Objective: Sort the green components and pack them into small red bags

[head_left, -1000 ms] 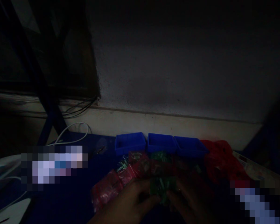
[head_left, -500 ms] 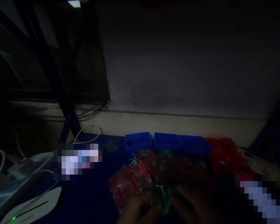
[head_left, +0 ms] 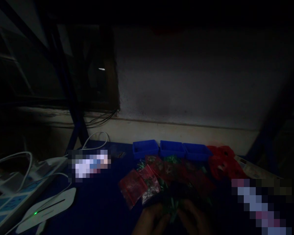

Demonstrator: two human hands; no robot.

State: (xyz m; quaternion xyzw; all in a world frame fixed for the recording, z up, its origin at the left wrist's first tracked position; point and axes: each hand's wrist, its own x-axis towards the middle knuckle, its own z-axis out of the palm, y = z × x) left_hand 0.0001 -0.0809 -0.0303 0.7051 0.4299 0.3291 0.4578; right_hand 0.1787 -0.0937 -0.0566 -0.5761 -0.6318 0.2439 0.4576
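Note:
At the bottom of the view, my left hand [head_left: 152, 218] and my right hand [head_left: 192, 215] face each other in dim light. Their fingers are bent and closed on a green, shiny, plastic-looking bundle [head_left: 173, 209] between them. What kind of thing it is cannot be made out. Just beyond the hands lies a pile of red translucent zip bags [head_left: 132, 186] with small parts inside some of them. More green pieces [head_left: 171, 159] lie at the back of the pile, in front of the bins.
Three blue bins [head_left: 171, 149] stand in a row against the wall. A crumpled red plastic bag [head_left: 224, 163] sits to their right. On the left are a power strip [head_left: 19, 199] with plugs and cables, a white flat device [head_left: 49, 209] with a green light, and a blurred-out bright rectangle [head_left: 90, 166].
The view has shifted slightly, so the table's contents sit a little differently in it. Both hands remain together on the green bundle, now slightly farther from the red bags.

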